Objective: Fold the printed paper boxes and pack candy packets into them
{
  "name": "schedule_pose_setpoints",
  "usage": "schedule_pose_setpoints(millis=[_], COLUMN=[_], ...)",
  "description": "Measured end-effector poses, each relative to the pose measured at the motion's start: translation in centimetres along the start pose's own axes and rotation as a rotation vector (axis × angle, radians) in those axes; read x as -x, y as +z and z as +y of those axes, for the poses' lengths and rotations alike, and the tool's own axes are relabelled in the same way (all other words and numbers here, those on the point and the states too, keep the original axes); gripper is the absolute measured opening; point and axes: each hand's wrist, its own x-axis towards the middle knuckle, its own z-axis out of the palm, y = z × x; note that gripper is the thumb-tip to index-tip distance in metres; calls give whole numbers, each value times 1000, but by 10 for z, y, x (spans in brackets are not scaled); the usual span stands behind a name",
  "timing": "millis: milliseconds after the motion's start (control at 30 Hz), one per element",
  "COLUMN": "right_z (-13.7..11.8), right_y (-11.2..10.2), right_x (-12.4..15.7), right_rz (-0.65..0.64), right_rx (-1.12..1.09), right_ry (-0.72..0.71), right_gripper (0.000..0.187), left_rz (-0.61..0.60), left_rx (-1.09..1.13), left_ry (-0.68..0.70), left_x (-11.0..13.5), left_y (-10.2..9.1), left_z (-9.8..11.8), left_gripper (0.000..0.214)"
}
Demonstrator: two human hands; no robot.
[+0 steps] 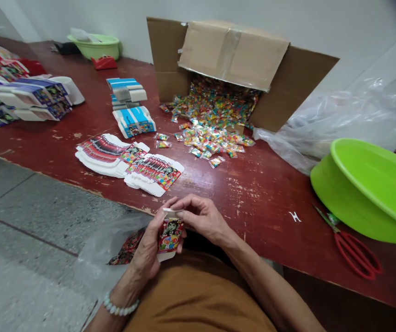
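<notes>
The left hand (pixel 145 251) wraps around a small printed card box (pixel 171 235), fingers curled up its side, while the right hand (pixel 202 219) pinches the white top flap between its fingertips and thumb, just above the left hand. The thin card is the weak point: too hard a pinch could crease the flap or crush the corners (the printed face looks easy to scuff). A clear plastic bag (pixel 109 258) lies just left of the hands, with a printed card (pixel 127 247) on it, and could slide off the lap if the person shifted.

Ahead of the hands, flat box blanks (pixel 128 166) sit on the red-painted table (pixel 253 193), with a blue-printed stack (pixel 133 121) beyond. Farther ahead, a cardboard carton (pixel 232 53) lies tipped open, spilling wrapped sweets (pixel 211 138) across the table, where a careless sleeve could sweep them off. To the right of the hands, a lime-green plastic basin (pixel 367 193) leans on its side beside red-handled scissors (pixel 357 254); its inside shows no contents. A far green basin (pixel 94 47) holds a whitish bag.
</notes>
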Motion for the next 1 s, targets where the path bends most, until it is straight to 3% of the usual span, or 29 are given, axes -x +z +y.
schedule_pose_setpoints(millis=[100,233,467,600,767,900,1000], right_z=[-2,-3,-4,-2,-3,-2,-2], right_y=[-2,-6,-1,0,7,10,7], right_x=[6,9,5,2,0,-3,-1], right_rz=[-9,-29,-18,-44,56,91,54], right_rx=[237,383,282,72,-41,-31,93], right_ry=[-162,-210,-69,67,222,218,120], right_gripper=[12,13,22,29,34,34,30], left_rz=[15,25,24,19,16,17,25], left_rx=[48,58,-15,-69,-108,-118,-92], left_ry=[-52,-76,-54,-41,-24,0,-13], left_x=[0,0,-1,-1,0,-1,-2], left_y=[5,5,2,4,4,2,0], left_z=[3,3,-2,0,-1,-1,0], left_gripper=[80,80,77,83,89,84,85])
